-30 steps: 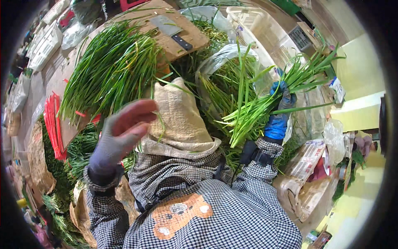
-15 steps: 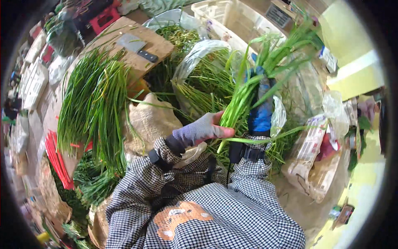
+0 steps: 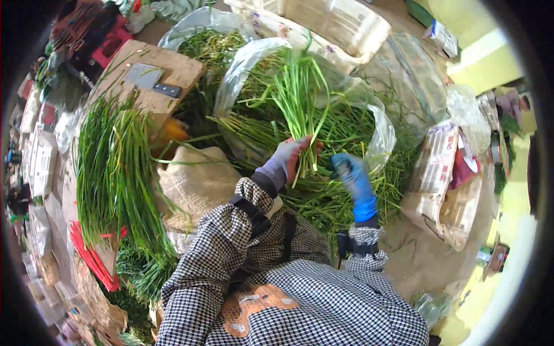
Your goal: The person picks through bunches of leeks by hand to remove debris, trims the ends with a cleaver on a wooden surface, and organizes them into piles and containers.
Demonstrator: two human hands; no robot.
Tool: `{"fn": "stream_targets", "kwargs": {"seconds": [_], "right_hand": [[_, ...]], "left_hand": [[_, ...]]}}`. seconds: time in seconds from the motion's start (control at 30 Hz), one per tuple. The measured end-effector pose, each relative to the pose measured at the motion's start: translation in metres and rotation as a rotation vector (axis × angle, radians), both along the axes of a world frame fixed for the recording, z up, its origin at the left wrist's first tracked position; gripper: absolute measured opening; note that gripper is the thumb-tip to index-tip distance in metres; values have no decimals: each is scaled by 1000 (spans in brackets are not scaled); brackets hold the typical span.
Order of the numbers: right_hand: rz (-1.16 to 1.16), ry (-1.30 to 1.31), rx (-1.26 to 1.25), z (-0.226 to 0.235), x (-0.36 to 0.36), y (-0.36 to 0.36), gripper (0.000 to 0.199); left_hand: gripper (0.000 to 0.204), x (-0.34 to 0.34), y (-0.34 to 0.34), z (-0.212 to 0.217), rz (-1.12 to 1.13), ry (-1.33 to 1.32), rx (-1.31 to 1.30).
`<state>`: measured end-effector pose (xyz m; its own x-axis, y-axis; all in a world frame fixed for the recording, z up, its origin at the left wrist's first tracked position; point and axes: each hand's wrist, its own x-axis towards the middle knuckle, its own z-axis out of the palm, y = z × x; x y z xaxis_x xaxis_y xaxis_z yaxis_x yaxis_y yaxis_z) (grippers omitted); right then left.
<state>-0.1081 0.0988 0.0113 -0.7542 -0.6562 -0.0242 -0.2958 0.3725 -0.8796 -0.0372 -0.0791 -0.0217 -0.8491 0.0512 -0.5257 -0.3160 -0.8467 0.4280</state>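
My left hand, in a grey-purple glove, is closed round the lower end of a bunch of garlic chives. The leaves point up and away, and pale stem ends stick out below the fist. Just right of those ends is my right hand in a blue glove, apart from the bunch. Its fingers are curled together, and whether anything is between them is hidden. Under both hands lies a heap of loose green leaves, partly inside a clear plastic bag.
At the left, long chives drape beside a wooden board bearing a cleaver. A beige sack sits by my left forearm, with red strips farther left. White crates stand at the back and right.
The bunch has passed from along my right arm to upright in my left hand. My right hand has drawn back toward me, away from the leaves, and the view has shifted.
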Motion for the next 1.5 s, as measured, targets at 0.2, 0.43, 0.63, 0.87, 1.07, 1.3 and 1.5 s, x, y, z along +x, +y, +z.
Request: {"fn": "stream_targets", "kwargs": {"seconds": [0.2, 0.43, 0.63, 0.87, 1.07, 1.3, 1.5], "right_hand": [[47, 40, 30, -29, 24, -15, 31], [-304, -567, -207, -18, 34, -16, 30], [-343, -618, -187, -13, 49, -15, 35], [-97, -530, -36, -13, 50, -8, 41], [19, -120, -28, -9, 32, -9, 38], [-49, -307, -12, 7, 37, -21, 22], [-95, -264, -46, -6, 29, -3, 10]], "left_hand": [[54, 0, 23, -4, 47, 45, 79], [88, 11, 15, -2, 76, 285, 136], [67, 23, 20, 12, 101, 501, 208], [28, 17, 23, -32, 23, 378, 145], [29, 16, 24, -26, -4, 268, 116], [31, 20, 23, -41, 40, 204, 56], [42, 26, 21, -2, -19, 202, 113]]}}
